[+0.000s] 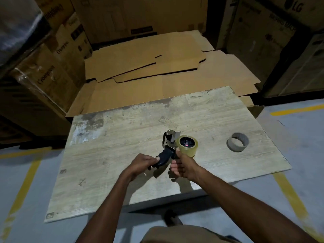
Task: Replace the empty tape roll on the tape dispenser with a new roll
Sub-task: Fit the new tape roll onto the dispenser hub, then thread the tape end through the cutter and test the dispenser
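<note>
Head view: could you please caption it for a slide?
Left hand grips black-handled tape dispenser, right hand holds its clear tape roll; grey cardboard core lies aside.

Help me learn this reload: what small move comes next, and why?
Probably find the tape's free end and draw it forward: the new roll sits on the dispenser, left hand gripping the handle, right hand holding the roll, empty core aside.
</note>
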{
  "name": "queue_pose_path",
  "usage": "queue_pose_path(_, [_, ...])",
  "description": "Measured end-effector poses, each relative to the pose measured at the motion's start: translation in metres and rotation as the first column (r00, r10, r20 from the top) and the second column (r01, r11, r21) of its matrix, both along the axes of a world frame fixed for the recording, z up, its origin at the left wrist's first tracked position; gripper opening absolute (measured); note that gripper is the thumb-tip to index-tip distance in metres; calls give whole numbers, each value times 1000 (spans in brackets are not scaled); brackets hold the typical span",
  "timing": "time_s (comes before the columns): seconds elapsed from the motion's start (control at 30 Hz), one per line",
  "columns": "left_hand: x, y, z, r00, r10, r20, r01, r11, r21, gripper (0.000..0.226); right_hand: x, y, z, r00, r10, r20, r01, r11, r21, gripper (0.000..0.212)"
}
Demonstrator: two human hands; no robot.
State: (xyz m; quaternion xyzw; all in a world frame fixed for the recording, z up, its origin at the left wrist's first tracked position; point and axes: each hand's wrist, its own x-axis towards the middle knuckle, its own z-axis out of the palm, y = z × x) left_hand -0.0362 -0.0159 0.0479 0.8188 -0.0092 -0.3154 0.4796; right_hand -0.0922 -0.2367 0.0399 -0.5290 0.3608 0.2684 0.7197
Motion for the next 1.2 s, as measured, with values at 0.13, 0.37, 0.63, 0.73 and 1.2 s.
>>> queue_pose_path(0.13, [-34, -21, 3, 1000, -8, 8, 8, 1000, 16, 34, -6, -8, -7, 999, 17, -31, -17, 1000, 6, 68])
queue_pose_path(0.37, [-78, -42, -13, 1000, -26, 9, 25, 997, 77, 31, -25, -27, -12, 996, 15, -86, -11, 999, 46, 54])
queue_pose_path(0.63, [-81, -25, -22, 913, -18, 409, -108, 953, 284, 31, -43, -34, -18, 995, -86, -42, 92, 980, 174, 50])
queue_pose_path(0.73, [-82, -19, -23, 856, -49, 514, -171, 912, 373, 44, -45, -35, -10, 995, -99, 0, 95, 957, 274, 51])
queue_pose_path(1.2, [-80, -27, -12, 756, -303, 580, -43, 862, 506, 59, -38, -36, -16, 1000, 8, 1, -8, 997, 78, 58])
